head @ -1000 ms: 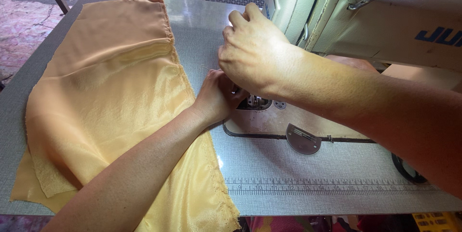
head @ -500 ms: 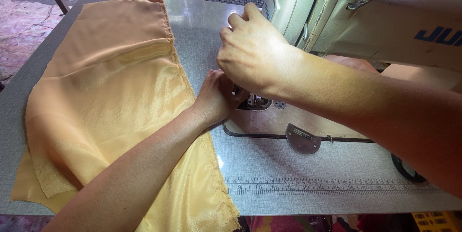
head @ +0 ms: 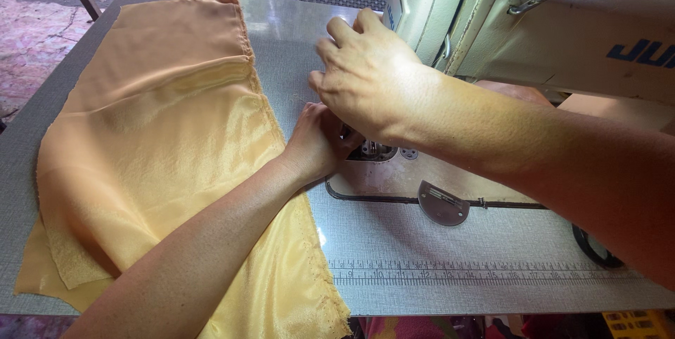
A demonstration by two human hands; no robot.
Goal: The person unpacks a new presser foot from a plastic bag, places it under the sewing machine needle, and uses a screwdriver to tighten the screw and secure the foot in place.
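The yellow cloth [head: 162, 149] is showing a satin sheen with fraying, rough-cut edges. The grey surface [head: 436, 269] is looking matt and finely textured. The sewing machine [head: 534, 29] is wearing glossy cream paint, its needle plate [head: 441, 204] gleaming as bare metal.

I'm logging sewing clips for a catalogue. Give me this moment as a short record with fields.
Setting: grey work table with a cream sewing machine
Material: yellow fabric, spread left of the needle area
Left hand: on the fabric edge by the needle plate
Right hand: raised over the needle area, fingers bent
Needle: hidden by the hands
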